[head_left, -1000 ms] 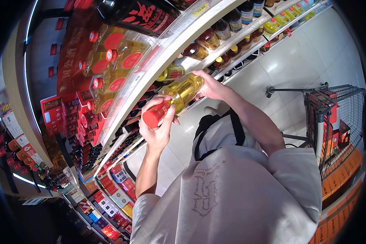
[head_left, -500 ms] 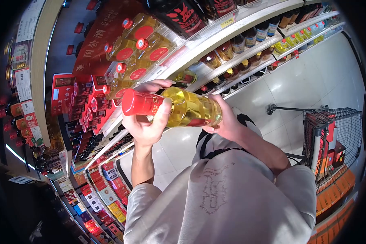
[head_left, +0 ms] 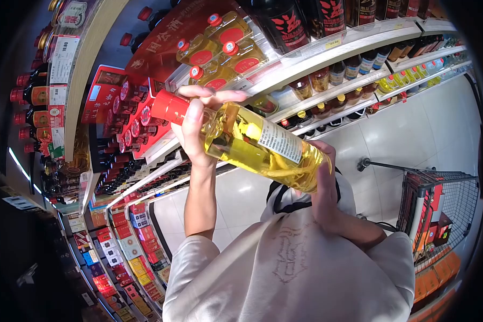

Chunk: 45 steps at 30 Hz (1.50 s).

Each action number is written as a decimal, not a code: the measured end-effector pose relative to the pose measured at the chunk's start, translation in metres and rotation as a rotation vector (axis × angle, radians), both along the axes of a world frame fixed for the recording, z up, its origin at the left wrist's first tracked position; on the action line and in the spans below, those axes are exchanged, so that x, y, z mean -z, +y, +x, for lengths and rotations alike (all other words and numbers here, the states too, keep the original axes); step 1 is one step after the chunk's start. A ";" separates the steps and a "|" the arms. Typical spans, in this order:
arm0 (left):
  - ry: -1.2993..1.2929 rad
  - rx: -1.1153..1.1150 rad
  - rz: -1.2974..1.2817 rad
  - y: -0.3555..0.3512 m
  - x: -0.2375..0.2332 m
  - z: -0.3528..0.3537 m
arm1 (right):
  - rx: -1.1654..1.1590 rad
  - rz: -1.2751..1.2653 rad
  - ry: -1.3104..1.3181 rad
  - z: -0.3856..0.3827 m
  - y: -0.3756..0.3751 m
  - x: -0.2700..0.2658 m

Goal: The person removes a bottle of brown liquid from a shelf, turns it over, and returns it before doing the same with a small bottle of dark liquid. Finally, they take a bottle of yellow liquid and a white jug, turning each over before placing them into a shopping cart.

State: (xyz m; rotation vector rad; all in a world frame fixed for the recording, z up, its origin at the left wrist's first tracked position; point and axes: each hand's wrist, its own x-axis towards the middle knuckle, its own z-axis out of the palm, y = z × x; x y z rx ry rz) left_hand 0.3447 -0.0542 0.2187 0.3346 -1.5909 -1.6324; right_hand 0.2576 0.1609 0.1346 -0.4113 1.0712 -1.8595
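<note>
A clear glass liquor bottle point(head_left: 241, 140) of yellow liquid lies tilted across both hands, its red cap point(head_left: 169, 106) toward the upper left. Pale, root-like pieces show inside the glass, and a white printed label point(head_left: 280, 140) faces up. My left hand point(head_left: 196, 126) grips the neck and cap, thumb in front and fingers behind. At the lower right, my right hand point(head_left: 327, 177) is closed around the base; some of its fingers are hidden behind the glass.
Shelves of bottles run along the far side, with square yellow bottles point(head_left: 233, 51) beside a red sign point(head_left: 145, 48). Boxed goods point(head_left: 139, 268) fill racks at lower left. A wire shopping cart point(head_left: 440, 209) with boxes inside stands on the tiled floor at right.
The bottle has been turned about its length, so the white label now shows. Its base has swung downward and right with my right hand, and the camera view has shifted.
</note>
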 end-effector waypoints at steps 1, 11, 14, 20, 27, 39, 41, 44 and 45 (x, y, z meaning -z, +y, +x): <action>0.050 0.030 0.039 -0.001 0.002 0.001 | 0.046 -0.008 0.116 0.001 0.000 0.000; 0.089 0.058 0.055 0.006 0.009 0.009 | 0.158 -0.255 0.589 -0.012 0.002 0.000; 0.038 0.013 0.022 0.011 0.006 0.007 | 0.089 -0.154 0.439 -0.012 0.003 -0.006; -0.064 -0.017 -0.186 0.015 0.002 0.001 | -0.020 0.061 -0.047 -0.017 0.002 0.001; -0.217 -0.054 -0.144 0.013 -0.008 -0.005 | -0.089 0.012 -0.233 -0.010 0.002 -0.001; -0.212 0.015 -0.015 0.009 -0.007 -0.006 | -0.105 0.033 -0.275 -0.003 0.001 -0.002; -0.191 0.029 -0.010 0.011 -0.008 -0.007 | -0.117 0.039 -0.296 -0.004 -0.001 -0.003; -0.245 0.015 -0.073 0.009 -0.010 -0.006 | -0.142 0.056 -0.350 -0.009 -0.006 -0.009; -0.244 0.013 -0.074 0.007 -0.010 -0.004 | -0.173 0.090 -0.389 -0.012 -0.008 -0.013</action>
